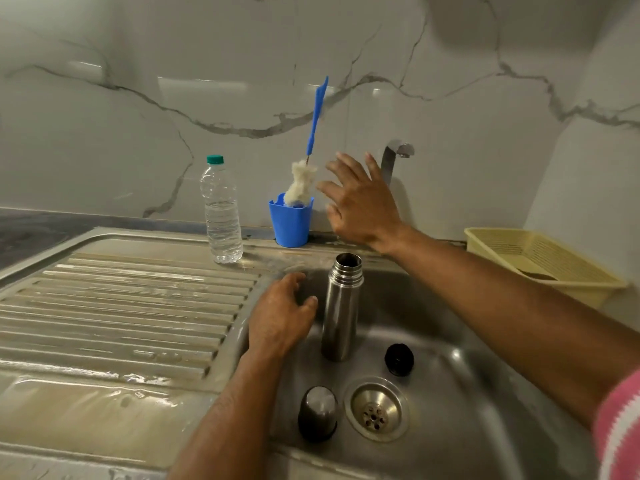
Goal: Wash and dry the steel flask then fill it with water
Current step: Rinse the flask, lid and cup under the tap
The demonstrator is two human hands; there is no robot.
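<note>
The steel flask (341, 306) stands upright and uncapped in the sink basin (467, 393). Its steel cup lid (318, 413) stands upside down near the drain (376, 408), and the black stopper (399, 359) lies to the flask's right. My left hand (282, 315) hangs just left of the flask with loosely curled fingers and holds nothing. My right hand (360, 202) is raised with fingers spread, close to the white bristles of the blue-handled bottle brush (304, 183), not touching them. The brush stands in a blue cup (291, 221). The tap (394, 157) is behind my right hand.
A clear water bottle (221, 213) with a green cap stands on the sink's back ledge, left of the blue cup. The ribbed drainboard (114, 306) at left is wet. A yellow plastic basket (540, 261) sits at the right by the marble wall.
</note>
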